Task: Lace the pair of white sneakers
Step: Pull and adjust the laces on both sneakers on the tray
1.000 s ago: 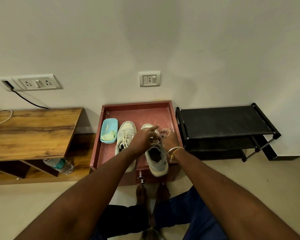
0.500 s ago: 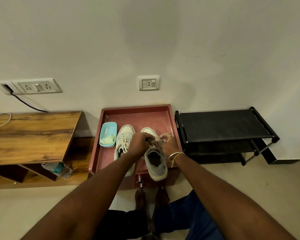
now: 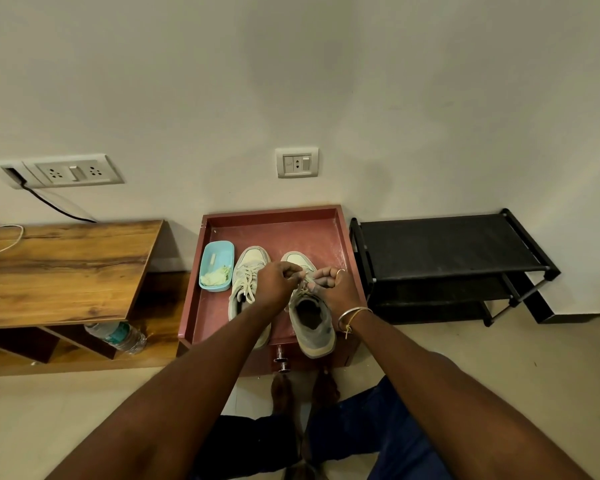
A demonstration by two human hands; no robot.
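A: What is seen at the far left?

B: A wooden worktop point(image 3: 66, 268) is seen, with a water bottle point(image 3: 118, 337) laid on the shelf under it.

A: And where are the sneakers placed?

B: Both are set side by side in the red tray point(image 3: 291, 233), toes toward the wall. A blue container point(image 3: 217, 266) is placed just left of the left sneaker point(image 3: 248, 268), which is already laced.

A: How are the grips held?

B: The grip of the left hand point(image 3: 278, 280) is pinched on the lace point(image 3: 305, 284) above the right sneaker point(image 3: 312, 320). The same lace is pinched by the right hand point(image 3: 333, 282), with fingers curled and the hands nearly touching. A black shoe rack point(image 3: 447, 251) is stood at the right.
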